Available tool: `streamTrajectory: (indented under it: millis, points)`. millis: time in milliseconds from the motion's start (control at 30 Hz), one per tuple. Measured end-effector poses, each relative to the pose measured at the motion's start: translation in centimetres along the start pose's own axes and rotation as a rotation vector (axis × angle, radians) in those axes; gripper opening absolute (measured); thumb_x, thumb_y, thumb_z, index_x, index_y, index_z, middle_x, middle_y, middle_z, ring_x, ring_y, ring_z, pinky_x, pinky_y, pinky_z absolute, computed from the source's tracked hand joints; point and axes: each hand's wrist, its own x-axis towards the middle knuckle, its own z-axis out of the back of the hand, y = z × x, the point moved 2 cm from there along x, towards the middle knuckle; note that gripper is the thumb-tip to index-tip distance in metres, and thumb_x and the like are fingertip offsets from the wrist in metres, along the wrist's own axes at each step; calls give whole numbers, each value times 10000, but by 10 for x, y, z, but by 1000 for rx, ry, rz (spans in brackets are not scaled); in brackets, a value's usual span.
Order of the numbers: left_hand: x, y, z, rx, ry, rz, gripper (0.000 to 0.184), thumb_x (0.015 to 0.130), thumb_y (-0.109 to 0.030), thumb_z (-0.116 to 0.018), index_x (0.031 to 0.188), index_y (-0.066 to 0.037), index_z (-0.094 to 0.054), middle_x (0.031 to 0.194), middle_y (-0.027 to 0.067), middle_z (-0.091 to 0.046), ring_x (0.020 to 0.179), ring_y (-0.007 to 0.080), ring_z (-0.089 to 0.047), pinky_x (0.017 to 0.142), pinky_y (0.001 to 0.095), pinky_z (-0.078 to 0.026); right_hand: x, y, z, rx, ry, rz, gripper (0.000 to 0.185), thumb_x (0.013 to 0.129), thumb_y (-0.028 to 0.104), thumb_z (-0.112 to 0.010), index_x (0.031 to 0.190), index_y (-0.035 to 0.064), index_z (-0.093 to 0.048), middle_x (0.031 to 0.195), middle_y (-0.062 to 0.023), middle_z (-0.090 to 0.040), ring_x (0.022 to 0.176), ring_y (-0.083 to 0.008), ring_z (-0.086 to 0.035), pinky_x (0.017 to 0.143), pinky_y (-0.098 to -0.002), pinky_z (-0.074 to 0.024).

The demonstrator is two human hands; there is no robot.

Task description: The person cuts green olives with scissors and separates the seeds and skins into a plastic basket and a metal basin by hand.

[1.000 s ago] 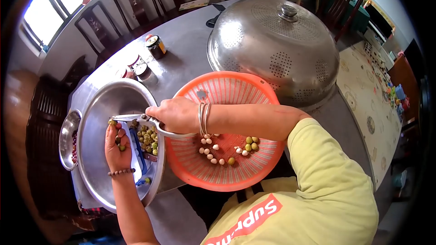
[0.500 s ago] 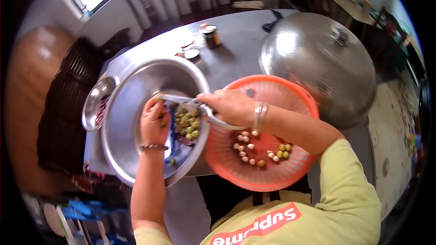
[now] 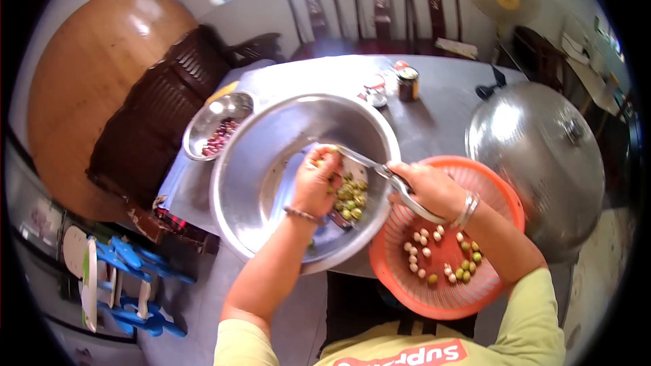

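Over a large steel basin (image 3: 234, 183), my left hand (image 3: 317, 179) is closed around small green fruits. The tips of a metal scissor-like tool (image 3: 366, 160) meet the fruit at its fingertips. My right hand (image 3: 426, 191) grips the tool's handles above the left rim of an orange plastic basket (image 3: 512, 200). Green fruits (image 3: 350, 198) are heaped in the basin beside my left hand, partly over a blue and white item. Inside the basket lie several pale peeled balls (image 3: 413, 257) and several green fruits (image 3: 468, 268).
A small steel bowl (image 3: 196, 135) with red pieces is behind the basin at left. Jars (image 3: 407, 84) stand at the table's back. A large perforated steel lid (image 3: 542, 169) is at right. Blue and white folded stools (image 3: 125, 278) are at lower left, chairs (image 3: 380, 10) behind the table.
The view has swung left, so the table items appear farther right. Both hands stay over the basin and basket, the right one still on the tool and the left one still holding fruit.
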Motion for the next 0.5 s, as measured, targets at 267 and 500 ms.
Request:
streamTrajectory:
  millis: [267,500]
  points:
    - [-1,0,-4,4,-3,-9,109,812,-33,-585,888,-60,-512,785,56,-579,623,94,-504,510,191,-383,-2,17,17,245,241,-164,403,810,295,-579,1084,18,-473,753,-194,-583,737,-330,-583,655,-376,-440]
    - [-4,0,-3,-27,-16,-38,101,818,-22,-577,892,-54,-515,792,57,-579,600,89,-486,509,190,-371,-5,9,4,440,206,-120,330,818,233,-599,1041,14,-493,644,-77,-537,571,-146,-518,539,-288,-416]
